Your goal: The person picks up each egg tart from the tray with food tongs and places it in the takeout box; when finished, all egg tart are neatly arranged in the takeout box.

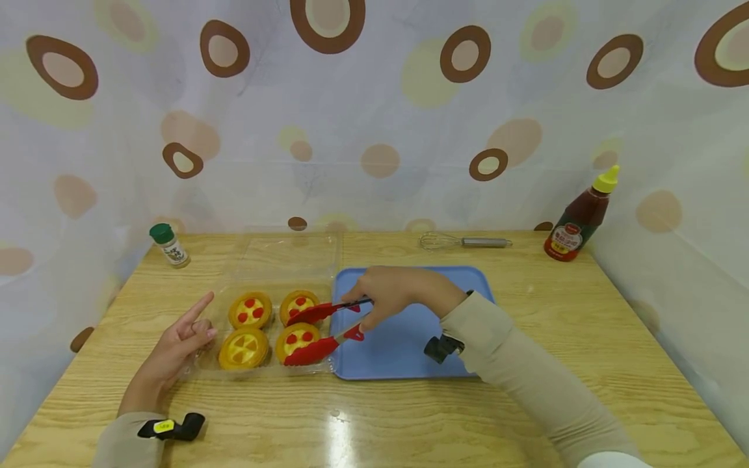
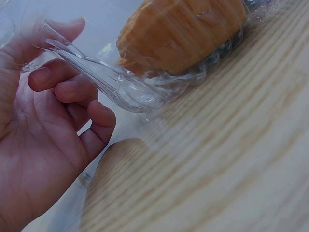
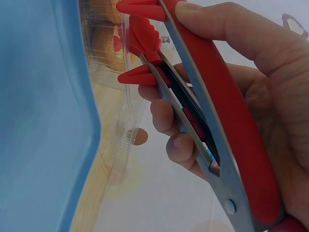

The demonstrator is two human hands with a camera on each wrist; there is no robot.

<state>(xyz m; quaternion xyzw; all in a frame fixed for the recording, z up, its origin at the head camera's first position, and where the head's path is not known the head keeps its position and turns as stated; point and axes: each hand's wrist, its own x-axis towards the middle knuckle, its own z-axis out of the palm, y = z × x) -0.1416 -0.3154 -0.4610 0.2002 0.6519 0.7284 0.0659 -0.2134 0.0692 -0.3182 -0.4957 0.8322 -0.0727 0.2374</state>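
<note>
My right hand (image 1: 392, 289) grips a pair of red-handled tongs (image 3: 217, 111), held over the tray's left edge. Their spread red tips lie on either side of the front right egg tart (image 1: 297, 339), the far one overlapping the back right tart (image 1: 298, 304). Two more tarts, the back left tart (image 1: 249, 310) and the front left tart (image 1: 243, 348), share the clear plastic container (image 2: 140, 96). At its left side, my left hand (image 1: 178, 348) holds the rim between thumb and curled fingers, with the index finger stretched out. Where the tongs touch the tarts is hard to see.
A blue tray (image 1: 404, 367) lies against the container's right side. Behind the tarts, the container's clear lid (image 1: 287, 253) lies folded back. A whisk (image 1: 468, 242), a sauce bottle (image 1: 576, 221) and a green-capped shaker (image 1: 170, 246) stand or lie along the table's (image 1: 409, 416) far side.
</note>
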